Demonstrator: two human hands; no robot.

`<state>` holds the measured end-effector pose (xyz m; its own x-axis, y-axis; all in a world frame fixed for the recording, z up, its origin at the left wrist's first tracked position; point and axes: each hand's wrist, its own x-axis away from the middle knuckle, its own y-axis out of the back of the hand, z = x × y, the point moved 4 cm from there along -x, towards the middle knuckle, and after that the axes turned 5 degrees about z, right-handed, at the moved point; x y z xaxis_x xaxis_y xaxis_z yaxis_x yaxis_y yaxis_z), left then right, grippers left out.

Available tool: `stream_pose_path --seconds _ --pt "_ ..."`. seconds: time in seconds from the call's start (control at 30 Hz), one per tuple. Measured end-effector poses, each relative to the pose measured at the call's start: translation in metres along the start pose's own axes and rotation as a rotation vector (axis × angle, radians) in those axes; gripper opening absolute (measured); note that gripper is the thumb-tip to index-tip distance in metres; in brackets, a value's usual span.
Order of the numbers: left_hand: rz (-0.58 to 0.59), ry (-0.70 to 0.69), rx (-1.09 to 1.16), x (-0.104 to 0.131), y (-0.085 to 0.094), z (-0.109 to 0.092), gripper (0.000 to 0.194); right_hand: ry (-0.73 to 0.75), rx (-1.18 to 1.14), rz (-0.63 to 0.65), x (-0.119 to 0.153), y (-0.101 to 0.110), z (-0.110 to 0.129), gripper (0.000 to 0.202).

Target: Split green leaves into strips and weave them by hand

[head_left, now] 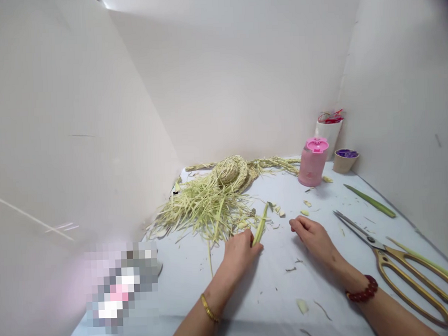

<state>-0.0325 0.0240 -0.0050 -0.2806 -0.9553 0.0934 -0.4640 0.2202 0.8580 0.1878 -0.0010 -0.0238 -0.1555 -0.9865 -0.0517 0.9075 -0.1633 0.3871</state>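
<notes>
My left hand [240, 247] is closed around the lower end of a short green plant stalk [261, 225], which points up and away from me. To its right, my right hand [311, 233] rests just over the table with its fingers curled and pressed together. Whether anything is pinched in them I cannot make out. Behind my left hand spreads a loose heap of pale green plant strips [207, 208]. A coiled, braided straw piece [231, 171] lies at the back of this heap. Large scissors [381, 248] with gold handles lie partly open to the right of my right hand.
A pink bottle [312, 165] stands at the back right, near a tan cup [346, 162] with purple contents and a white container [329, 132] with red strands. A green leaf piece [370, 201] lies by the right wall. Scraps dot the table; a blurred-out object [121, 286] is at left.
</notes>
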Motion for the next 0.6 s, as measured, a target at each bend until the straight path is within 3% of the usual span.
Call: stream_pose_path --seconds 0.17,0.33,0.47,0.6 --pt "0.055 -0.053 0.398 -0.014 -0.009 0.001 0.023 0.01 -0.073 0.167 0.009 -0.024 0.016 0.032" --pt "0.191 -0.108 0.747 -0.015 -0.028 -0.014 0.033 -0.061 -0.257 0.312 0.007 -0.05 0.017 0.033" --pt "0.353 -0.105 0.935 -0.007 -0.036 -0.02 0.039 -0.057 -0.347 0.361 0.004 -0.05 0.007 0.036" --pt "0.433 -0.137 1.013 0.0 -0.038 -0.02 0.039 -0.049 -0.367 0.393 0.011 -0.044 0.009 0.024"
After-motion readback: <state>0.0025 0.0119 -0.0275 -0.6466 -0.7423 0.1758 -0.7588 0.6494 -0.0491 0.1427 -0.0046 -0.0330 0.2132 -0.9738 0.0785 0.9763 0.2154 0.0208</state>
